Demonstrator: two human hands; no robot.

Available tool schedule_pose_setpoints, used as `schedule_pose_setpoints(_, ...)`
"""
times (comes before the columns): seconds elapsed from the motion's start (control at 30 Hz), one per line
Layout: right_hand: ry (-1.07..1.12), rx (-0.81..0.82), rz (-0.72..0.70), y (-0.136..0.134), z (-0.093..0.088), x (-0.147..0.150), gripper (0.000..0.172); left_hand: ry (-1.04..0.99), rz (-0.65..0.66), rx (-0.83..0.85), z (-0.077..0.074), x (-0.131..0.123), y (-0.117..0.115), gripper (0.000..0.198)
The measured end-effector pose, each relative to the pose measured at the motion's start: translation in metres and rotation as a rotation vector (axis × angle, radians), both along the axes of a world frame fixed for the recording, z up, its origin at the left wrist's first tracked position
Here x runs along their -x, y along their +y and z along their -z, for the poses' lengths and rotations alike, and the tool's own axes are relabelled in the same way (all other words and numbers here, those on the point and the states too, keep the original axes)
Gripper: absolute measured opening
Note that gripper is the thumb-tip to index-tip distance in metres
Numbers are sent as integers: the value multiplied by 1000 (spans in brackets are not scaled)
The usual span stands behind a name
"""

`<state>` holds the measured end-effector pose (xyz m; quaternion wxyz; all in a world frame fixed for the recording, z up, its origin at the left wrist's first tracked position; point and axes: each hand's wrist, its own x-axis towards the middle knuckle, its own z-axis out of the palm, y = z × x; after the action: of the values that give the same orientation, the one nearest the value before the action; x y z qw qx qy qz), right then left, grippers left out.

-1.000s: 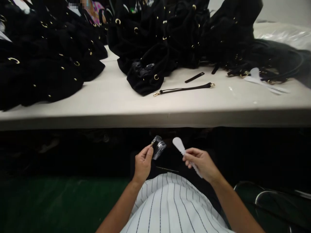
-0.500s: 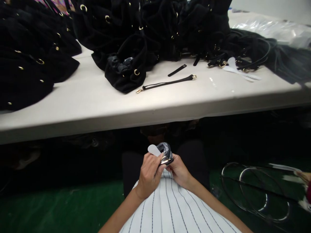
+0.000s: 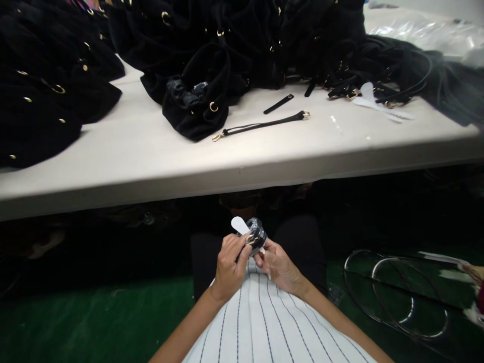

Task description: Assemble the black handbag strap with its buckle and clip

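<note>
Below the table edge, over my lap, my left hand (image 3: 231, 264) is closed around a small coiled black strap wrapped in clear plastic (image 3: 256, 233), with a gold clasp showing. My right hand (image 3: 277, 264) is closed on a white paddle-shaped strip (image 3: 239, 225) whose rounded end sticks up behind the coil. The two hands touch each other at the coil.
A white table (image 3: 151, 161) spans the view. Piles of black bags with gold rings (image 3: 204, 101) cover its back and left. A loose black strap with gold clasps (image 3: 260, 125), a short black tab (image 3: 279, 104) and more white strips (image 3: 374, 103) lie on it. Metal rings (image 3: 397, 297) rest on the green floor at right.
A second ago my hands were apart, the strip in the right and the coil in the left. They have come together, and the strip now lies against the coil.
</note>
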<state>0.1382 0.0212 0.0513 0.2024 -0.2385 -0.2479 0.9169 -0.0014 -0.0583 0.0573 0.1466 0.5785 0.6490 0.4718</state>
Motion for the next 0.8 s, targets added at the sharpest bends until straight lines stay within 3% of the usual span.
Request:
schedule_pose_setpoints(0.1,-90,90,113,-4,8,6,37,124,57,38,-1,-2,2,40)
schedule_pose_setpoints(0.23,-54,298,177,-6,13,8,27,214,123,50,2,-7,3,47)
schedule_pose_setpoints(0.33,-31,358,205,-5,12,8,26,76,11,31,8,-12,2,44)
schedule_pose_setpoints(0.47,-49,381,216,-2,12,10,31,-218,-174,168,7,-16,5,46)
schedule_pose_setpoints(0.6,-82,381,208,3,14,12,33,-288,-100,372,-4,-12,14,38)
schedule_pose_setpoints(0.7,-129,324,167,-2,11,7,38,-242,-85,353,-10,-14,12,30)
schedule_pose_setpoints(0.8,-262,207,97,-9,17,-5,39,-276,-67,302,-4,-17,7,37)
